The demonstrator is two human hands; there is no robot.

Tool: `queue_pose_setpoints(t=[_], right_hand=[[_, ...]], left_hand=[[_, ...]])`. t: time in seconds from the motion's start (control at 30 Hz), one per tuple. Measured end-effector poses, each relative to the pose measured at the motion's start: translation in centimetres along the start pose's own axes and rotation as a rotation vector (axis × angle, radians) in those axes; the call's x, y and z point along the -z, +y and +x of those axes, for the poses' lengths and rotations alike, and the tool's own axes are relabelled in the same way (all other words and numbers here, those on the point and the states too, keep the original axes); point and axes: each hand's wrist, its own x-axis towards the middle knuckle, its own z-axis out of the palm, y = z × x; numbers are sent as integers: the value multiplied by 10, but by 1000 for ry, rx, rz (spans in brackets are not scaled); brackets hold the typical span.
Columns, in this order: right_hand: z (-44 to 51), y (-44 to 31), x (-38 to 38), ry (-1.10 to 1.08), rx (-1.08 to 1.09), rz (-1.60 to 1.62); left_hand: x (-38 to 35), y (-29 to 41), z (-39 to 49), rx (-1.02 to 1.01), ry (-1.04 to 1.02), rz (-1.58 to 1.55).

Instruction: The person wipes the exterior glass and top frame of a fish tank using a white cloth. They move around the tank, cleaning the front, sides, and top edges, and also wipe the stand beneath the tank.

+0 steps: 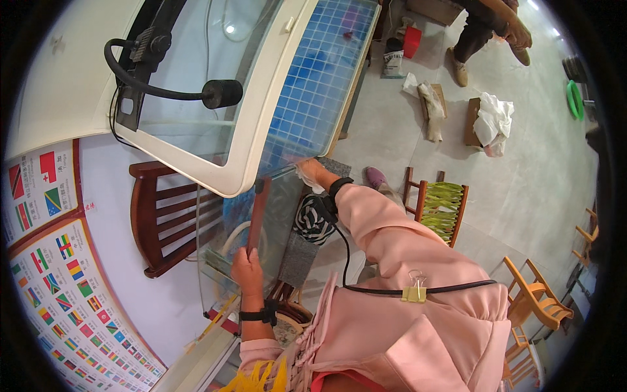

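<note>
My left hand (pixel 247 273) grips the lower end of a reddish-brown strip (pixel 258 215), which lies along the edge of a glass tank (pixel 281 206). Farther up, my right hand (pixel 316 174) is at the tank's far corner, with a crumpled white cloth or tissue (pixel 308 177) under its fingers; the fingertips are partly hidden. A tank hood with a white frame (pixel 250 161) stands raised at the upper left, beside a blue grid panel (pixel 313 83). A black gooseneck lamp (pixel 223 94) is clamped to the hood. Both wrists wear black bands.
A dark wooden chair (pixel 147 215) stands left, beyond the glass. Striped fabric (pixel 313 220) rests on a grey stone slab (pixel 299 259). Right of my arm are a stool with a green woven seat (pixel 443 208) and a cardboard box (pixel 472 122). Another person (pixel 482 34) sits at the top right.
</note>
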Motion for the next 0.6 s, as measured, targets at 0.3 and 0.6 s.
queue_pose_setpoints(t=[0.3,0.6], right_hand=[[-63,-41,11,239,38,95],[-75,-62,212,497,161,794]], left_hand=[[1,3,1,-9,-14,-28],[9,11,1,-51,-25,-169]])
